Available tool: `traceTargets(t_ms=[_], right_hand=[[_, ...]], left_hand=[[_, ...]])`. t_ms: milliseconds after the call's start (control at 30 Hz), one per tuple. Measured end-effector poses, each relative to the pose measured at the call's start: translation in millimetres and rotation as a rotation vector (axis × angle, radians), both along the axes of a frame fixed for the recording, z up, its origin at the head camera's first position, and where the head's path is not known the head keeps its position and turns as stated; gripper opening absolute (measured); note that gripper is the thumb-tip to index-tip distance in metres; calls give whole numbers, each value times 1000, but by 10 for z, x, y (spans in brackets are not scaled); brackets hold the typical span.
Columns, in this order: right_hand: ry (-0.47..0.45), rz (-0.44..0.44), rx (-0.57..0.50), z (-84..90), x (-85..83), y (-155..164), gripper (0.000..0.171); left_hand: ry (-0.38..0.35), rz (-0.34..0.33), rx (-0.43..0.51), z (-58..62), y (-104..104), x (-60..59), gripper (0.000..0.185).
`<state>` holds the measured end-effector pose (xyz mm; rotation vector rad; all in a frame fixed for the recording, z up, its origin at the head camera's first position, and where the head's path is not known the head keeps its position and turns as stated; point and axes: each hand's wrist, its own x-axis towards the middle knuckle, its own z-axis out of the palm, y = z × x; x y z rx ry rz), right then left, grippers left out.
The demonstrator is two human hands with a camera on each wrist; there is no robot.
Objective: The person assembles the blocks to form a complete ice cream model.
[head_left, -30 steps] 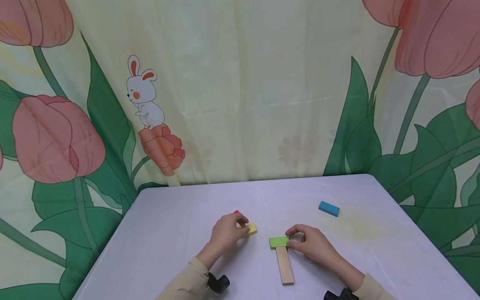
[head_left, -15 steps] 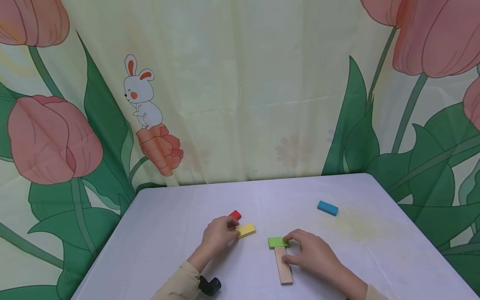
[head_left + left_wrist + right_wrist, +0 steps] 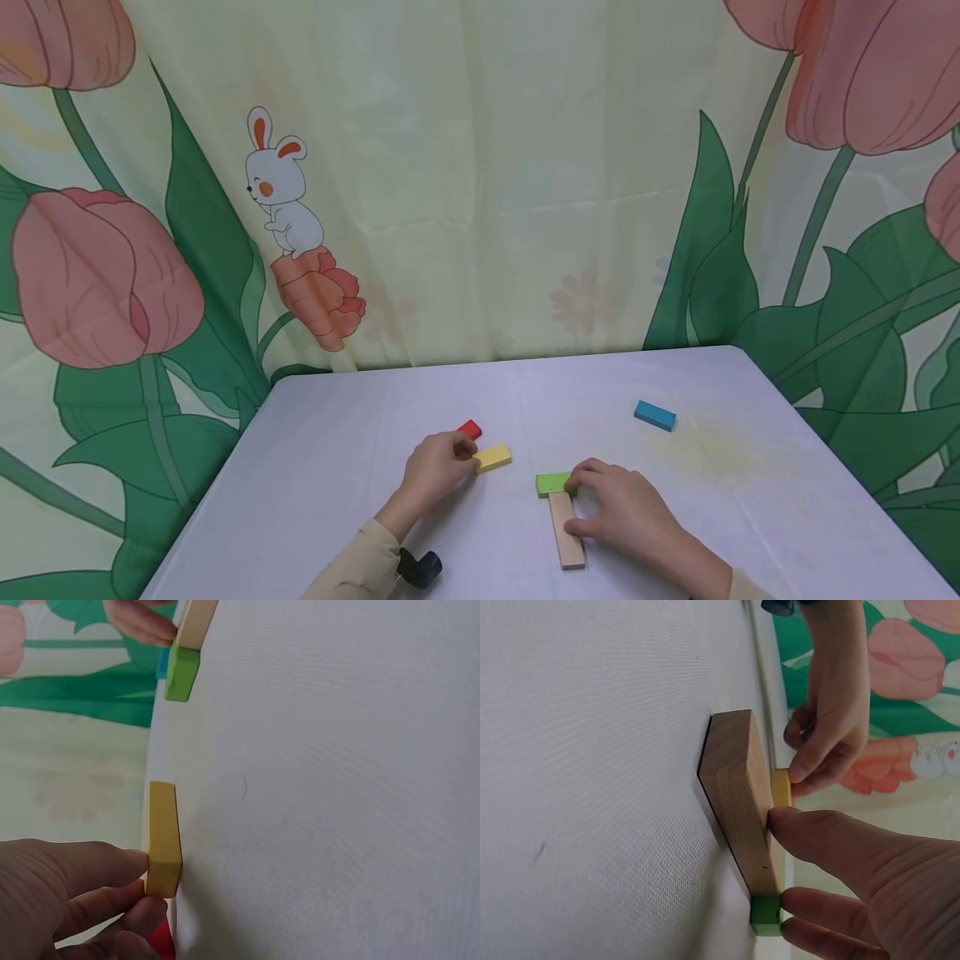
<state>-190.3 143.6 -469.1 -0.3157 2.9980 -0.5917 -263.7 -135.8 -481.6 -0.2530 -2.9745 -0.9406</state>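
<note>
My left hand (image 3: 459, 457) pinches the near end of a yellow block (image 3: 494, 457) lying flat on the white table (image 3: 337, 467); the left wrist view shows my fingertips (image 3: 139, 862) on that yellow block (image 3: 163, 836). A red block (image 3: 470, 429) lies just behind it. My right hand (image 3: 573, 504) rests with its thumb against the right side of a wooden plank (image 3: 566, 529) and its fingertips on a green block (image 3: 551, 483) that caps the plank's far end. The right wrist view shows the thumb (image 3: 802, 825) on the plank (image 3: 739, 795) and fingers by the green block (image 3: 766, 915).
A blue block (image 3: 655, 415) lies alone at the table's right rear. A flowered curtain (image 3: 480, 183) hangs close behind the table. The table's edges slope away left and right. A black wrist mount (image 3: 420, 568) sits on my left forearm.
My left hand slid back off the red block to the yellow block's end. My right thumb moved from the green block down onto the plank's side. The blocks barely shifted.
</note>
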Motion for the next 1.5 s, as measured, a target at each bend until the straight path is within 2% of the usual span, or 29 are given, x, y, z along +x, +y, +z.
traceTargets(t_ms=[233,600,933,1167,1500], right_hand=[[-22,-12,2,19,-13,-15,37],[-35,-22,-2,7,-13,-22,37],[-47,-25,-5,-5,-35,-28,37],[-48,-27,-9,-6,-46,-22,38],[-54,-29,-20,-20,-38,-11,37]], left_hand=[[7,-16,-23,28,64,-48,12],[36,-47,-73,4,264,-157,10],[67,-62,-85,6,431,-174,8],[34,-76,-40,-19,587,-157,9],[0,-72,-43,-3,743,-134,13]])
